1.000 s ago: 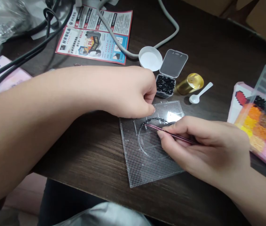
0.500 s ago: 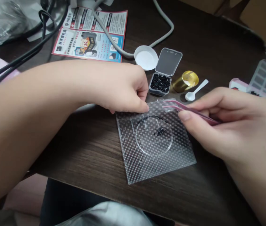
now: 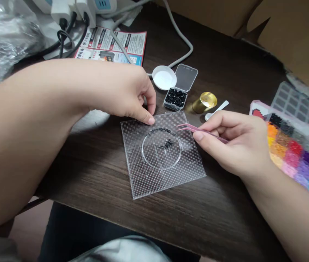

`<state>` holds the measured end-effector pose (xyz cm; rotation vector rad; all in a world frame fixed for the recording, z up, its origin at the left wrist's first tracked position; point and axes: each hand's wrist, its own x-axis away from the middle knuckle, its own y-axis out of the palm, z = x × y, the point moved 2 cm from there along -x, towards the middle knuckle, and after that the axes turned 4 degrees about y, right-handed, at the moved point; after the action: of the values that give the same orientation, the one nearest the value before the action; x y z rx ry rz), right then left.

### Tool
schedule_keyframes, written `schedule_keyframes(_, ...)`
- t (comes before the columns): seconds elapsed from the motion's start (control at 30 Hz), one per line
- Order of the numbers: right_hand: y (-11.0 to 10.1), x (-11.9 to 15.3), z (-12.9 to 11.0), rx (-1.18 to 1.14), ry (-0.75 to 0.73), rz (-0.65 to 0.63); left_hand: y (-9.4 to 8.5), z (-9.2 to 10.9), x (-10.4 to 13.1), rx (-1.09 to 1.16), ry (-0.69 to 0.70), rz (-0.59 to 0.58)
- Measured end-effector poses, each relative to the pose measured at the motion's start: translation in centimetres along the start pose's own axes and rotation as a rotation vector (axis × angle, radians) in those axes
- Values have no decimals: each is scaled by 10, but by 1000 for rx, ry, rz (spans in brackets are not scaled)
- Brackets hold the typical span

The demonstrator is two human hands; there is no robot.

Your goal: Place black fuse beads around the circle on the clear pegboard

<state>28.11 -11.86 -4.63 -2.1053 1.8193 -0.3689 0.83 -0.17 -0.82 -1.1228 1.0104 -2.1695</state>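
A clear square pegboard (image 3: 143, 182) lies on the dark wooden table, slightly turned. Within its raised ring outline (image 3: 142, 153) sits a small heap of black beads (image 3: 167, 145), and a curved row of black beads (image 3: 161, 130) runs near the ring's top. My left hand (image 3: 127, 89) grips the board's far edge, thumb on top and index finger bent beside it. Pinched in my right hand (image 3: 233, 142) are pink tweezers (image 3: 198, 130); their bent tips hover over the board's right side, slightly apart, with no bead visible between them.
Beyond the board stand an open box of black beads (image 3: 175, 99), a white dish (image 3: 164, 79), a gold cylinder (image 3: 203, 103) and a white spoon (image 3: 220, 108). A multicoloured bead case (image 3: 293, 158) lies right. Cables, a leaflet (image 3: 127, 42) and crumpled plastic (image 3: 9, 40) are at back left.
The camera view has shifted, bringing the multicoloured bead case into sight. My left index finger shows more now. Both hands stay by the board, the tweezers still over its right side.
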Motion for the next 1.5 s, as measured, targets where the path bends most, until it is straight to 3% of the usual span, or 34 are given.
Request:
schedule_keyframes(0.2,-1,0,1,93,-51,-108,0,0,-1,65,45,-57)
schedule_keyframes(0.4,-2,-1,3,79,-66,-114,-2,10,9,117,12,-52)
schedule_keyframes(0.8,1,-1,-2,95,-64,-116,-1,-2,-2,114,45,-72)
schedule_keyframes(1.07,-3,0,-4,146,-96,-57,-3,10,6,120,6,-73)
schedule_keyframes(1.2,8,15,-15,211,-213,69,1,7,2,91,58,-69)
schedule_keyframes(1.3,24,30,-25,306,-311,93,6,4,-4,88,113,-38)
schedule_keyframes(1.5,37,32,-33,424,-300,-27,14,12,0,110,112,16)
